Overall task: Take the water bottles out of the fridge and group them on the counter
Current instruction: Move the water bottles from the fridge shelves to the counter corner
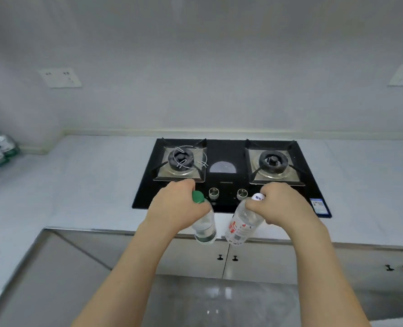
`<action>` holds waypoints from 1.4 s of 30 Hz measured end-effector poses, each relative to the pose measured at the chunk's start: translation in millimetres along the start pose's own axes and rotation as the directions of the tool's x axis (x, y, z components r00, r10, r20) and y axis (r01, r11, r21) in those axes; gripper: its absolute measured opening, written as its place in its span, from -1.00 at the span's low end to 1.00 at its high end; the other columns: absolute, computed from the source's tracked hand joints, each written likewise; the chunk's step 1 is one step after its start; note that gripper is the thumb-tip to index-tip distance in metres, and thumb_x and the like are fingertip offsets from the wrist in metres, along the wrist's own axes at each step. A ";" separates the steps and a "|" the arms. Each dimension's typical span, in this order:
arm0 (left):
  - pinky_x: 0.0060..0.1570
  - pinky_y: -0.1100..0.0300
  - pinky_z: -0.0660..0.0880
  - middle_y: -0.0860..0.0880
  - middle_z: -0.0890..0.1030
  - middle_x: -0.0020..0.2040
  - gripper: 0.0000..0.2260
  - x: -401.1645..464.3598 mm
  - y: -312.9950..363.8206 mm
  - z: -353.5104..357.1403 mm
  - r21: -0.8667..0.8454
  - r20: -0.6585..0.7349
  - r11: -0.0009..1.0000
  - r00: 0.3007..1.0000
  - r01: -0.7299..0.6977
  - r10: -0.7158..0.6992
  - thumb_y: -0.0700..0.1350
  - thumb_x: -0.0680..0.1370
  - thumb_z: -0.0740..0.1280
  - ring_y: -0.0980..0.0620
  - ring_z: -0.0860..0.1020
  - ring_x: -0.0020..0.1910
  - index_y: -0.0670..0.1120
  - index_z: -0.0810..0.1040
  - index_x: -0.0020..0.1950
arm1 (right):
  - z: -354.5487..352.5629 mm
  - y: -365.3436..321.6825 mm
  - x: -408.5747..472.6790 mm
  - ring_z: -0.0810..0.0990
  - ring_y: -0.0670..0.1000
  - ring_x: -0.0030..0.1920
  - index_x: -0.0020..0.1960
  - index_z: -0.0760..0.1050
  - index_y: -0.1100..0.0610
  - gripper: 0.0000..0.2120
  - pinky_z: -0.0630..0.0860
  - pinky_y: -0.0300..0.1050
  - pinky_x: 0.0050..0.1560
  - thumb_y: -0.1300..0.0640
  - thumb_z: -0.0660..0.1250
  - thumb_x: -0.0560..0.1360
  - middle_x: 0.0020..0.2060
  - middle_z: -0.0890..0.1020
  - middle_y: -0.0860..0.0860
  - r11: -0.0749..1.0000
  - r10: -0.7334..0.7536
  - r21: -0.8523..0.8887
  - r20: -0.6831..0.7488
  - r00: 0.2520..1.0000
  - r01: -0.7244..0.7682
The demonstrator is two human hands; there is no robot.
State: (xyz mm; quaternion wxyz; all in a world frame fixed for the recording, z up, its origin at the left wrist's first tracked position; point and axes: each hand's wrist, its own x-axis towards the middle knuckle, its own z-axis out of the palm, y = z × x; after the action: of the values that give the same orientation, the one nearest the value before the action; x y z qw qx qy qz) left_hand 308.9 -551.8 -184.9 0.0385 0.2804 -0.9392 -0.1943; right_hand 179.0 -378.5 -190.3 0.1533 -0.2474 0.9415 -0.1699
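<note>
A pale surface (89,185) runs left to right, with a black gas hob (228,178) set in it. Far left stands a blurred group of bottles (0,149). Near the hob's front edge, the left hand (174,208) grips a green-capped bottle (204,223); the right hand (283,206) grips a white-capped bottle (240,225). Both bottles hang roughly upright, well right of the group.
</note>
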 end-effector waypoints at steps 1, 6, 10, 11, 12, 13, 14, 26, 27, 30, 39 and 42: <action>-0.31 0.13 0.48 0.02 0.52 -0.28 -0.76 -5.2 -21.4 -8.3 -0.004 -0.010 1.000 1.000 0.017 -0.017 0.11 0.40 0.34 0.02 0.51 -0.27 -0.05 0.44 -0.17 | 8.9 -22.3 1.7 0.61 0.09 -0.34 -0.33 0.42 0.14 -0.70 0.35 -0.17 -0.39 -0.09 0.32 0.36 -0.43 0.52 0.04 0.999 -0.034 0.002 0.008 0.999 0.034; -0.35 0.17 0.39 -0.01 0.51 -0.28 -0.76 -28.1 -105.1 -43.1 0.000 -0.070 0.995 0.992 0.101 -0.101 0.10 0.40 0.33 -0.02 0.51 -0.27 -0.04 0.41 -0.17 | 42.1 -106.7 5.5 0.64 0.05 -0.37 -0.30 0.46 0.14 -0.70 0.55 -0.04 -0.34 -0.10 0.33 0.36 -0.38 0.62 0.07 0.990 -0.129 0.058 0.060 0.990 0.125; -0.41 0.19 0.28 -0.01 0.50 -0.29 -0.74 -46.6 -175.0 -76.2 0.043 -0.159 0.975 0.965 0.218 -0.208 0.11 0.41 0.32 0.01 0.45 -0.33 -0.05 0.38 -0.18 | 66.6 -178.8 7.3 0.57 0.04 -0.42 -0.25 0.54 0.19 -0.69 0.50 -0.08 -0.35 -0.08 0.35 0.38 -0.36 0.65 0.13 0.975 -0.213 0.082 0.059 0.975 0.208; -0.42 0.20 0.27 -0.02 0.50 -0.29 -0.74 -49.4 -189.9 -82.2 0.041 -0.175 0.967 0.955 0.251 -0.241 0.11 0.41 0.31 0.00 0.45 -0.33 -0.07 0.39 -0.17 | 72.3 -194.4 8.5 0.56 0.06 -0.41 -0.25 0.54 0.20 -0.68 0.51 -0.05 -0.35 -0.08 0.34 0.37 -0.36 0.65 0.14 0.968 -0.242 0.080 0.056 0.969 0.237; -0.42 0.19 0.27 -0.02 0.51 -0.29 -0.74 -51.3 -203.3 -86.7 0.031 -0.186 0.959 0.944 0.282 -0.272 0.10 0.40 0.31 -0.01 0.47 -0.32 -0.08 0.40 -0.16 | 78.0 -208.1 10.1 0.58 0.09 -0.40 -0.24 0.54 0.21 -0.66 0.55 0.00 -0.33 -0.09 0.33 0.37 -0.35 0.65 0.15 0.963 -0.265 0.072 0.056 0.963 0.261; -0.42 0.19 0.30 -0.03 0.52 -0.28 -0.74 -52.8 -216.7 -90.6 0.020 -0.192 0.950 0.934 0.312 -0.302 0.08 0.39 0.31 -0.03 0.48 -0.31 -0.09 0.41 -0.14 | 84.9 -221.4 13.3 0.60 0.13 -0.36 -0.22 0.55 0.22 -0.65 0.58 0.04 -0.30 -0.09 0.33 0.37 -0.34 0.65 0.15 0.957 -0.288 0.062 0.056 0.956 0.284; -0.39 0.17 0.34 -0.04 0.53 -0.27 -0.74 -53.5 -226.4 -92.7 0.011 -0.194 0.943 0.926 0.333 -0.325 0.07 0.39 0.30 -0.05 0.48 -0.30 -0.10 0.42 -0.12 | 89.3 -231.2 15.3 0.63 0.15 -0.32 -0.21 0.55 0.22 -0.65 0.59 0.08 -0.27 -0.10 0.33 0.38 -0.33 0.64 0.15 0.953 -0.300 0.054 0.050 0.953 0.297; -0.34 0.15 0.38 0.01 0.52 -0.26 -0.77 3.7 -338.0 -127.5 -0.038 -0.224 0.837 0.812 0.546 -0.540 0.08 0.41 0.30 -0.01 0.50 -0.28 -0.04 0.39 -0.10 | 147.2 -372.2 108.8 0.36 0.03 -0.43 -0.36 0.34 0.17 -0.66 0.25 -0.14 -0.43 -0.06 0.37 0.36 -0.42 0.43 0.04 0.867 -0.498 0.050 0.138 0.856 0.496; -0.32 0.14 0.40 0.01 0.52 -0.25 -0.77 12.2 -346.7 -134.0 -0.040 -0.237 0.827 0.799 0.561 -0.553 0.08 0.41 0.31 -0.01 0.51 -0.27 -0.03 0.40 -0.09 | 150.3 -384.7 119.6 0.32 0.02 -0.42 -0.36 0.32 0.14 -0.66 0.21 -0.15 -0.43 -0.05 0.37 0.35 -0.42 0.40 0.02 0.856 -0.516 0.062 0.138 0.846 0.512; -0.31 0.12 0.44 0.01 0.53 -0.24 -0.75 29.9 -368.1 -152.4 -0.054 -0.293 0.806 0.763 0.589 -0.577 0.09 0.42 0.32 -0.02 0.51 -0.26 -0.03 0.40 -0.06 | 157.5 -419.6 144.5 0.28 0.02 -0.42 -0.37 0.27 0.13 -0.65 0.17 -0.14 -0.41 -0.03 0.38 0.35 -0.43 0.36 0.02 0.825 -0.564 0.086 0.140 0.813 0.558; -0.37 0.15 0.39 0.06 0.51 -0.26 -0.77 52.8 -450.2 -181.0 -0.206 -0.423 0.733 0.616 0.649 -0.664 0.07 0.45 0.35 0.03 0.47 -0.29 0.00 0.41 -0.02 | 192.7 -523.1 188.6 0.25 0.02 -0.41 -0.35 0.29 0.17 -0.68 0.15 -0.13 -0.40 0.00 0.36 0.33 -0.42 0.34 0.02 0.750 -0.660 0.113 0.177 0.730 0.651; -0.31 0.14 0.42 0.04 0.53 -0.23 -0.78 55.2 -488.8 -191.9 -0.229 -0.435 0.710 0.583 0.666 -0.686 0.07 0.45 0.35 -0.01 0.49 -0.25 0.01 0.42 0.00 | 213.1 -563.1 195.8 0.26 0.01 -0.42 -0.35 0.28 0.13 -0.69 0.16 -0.14 -0.41 0.00 0.36 0.33 -0.43 0.35 0.00 0.730 -0.681 0.118 0.211 0.701 0.673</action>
State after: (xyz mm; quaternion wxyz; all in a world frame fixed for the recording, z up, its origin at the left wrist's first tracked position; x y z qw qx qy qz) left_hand 547.4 -1022.6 -199.0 0.2039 0.6548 -0.7150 -0.1356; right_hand 328.8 -993.6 -198.3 0.1966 -0.5918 0.7562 -0.1981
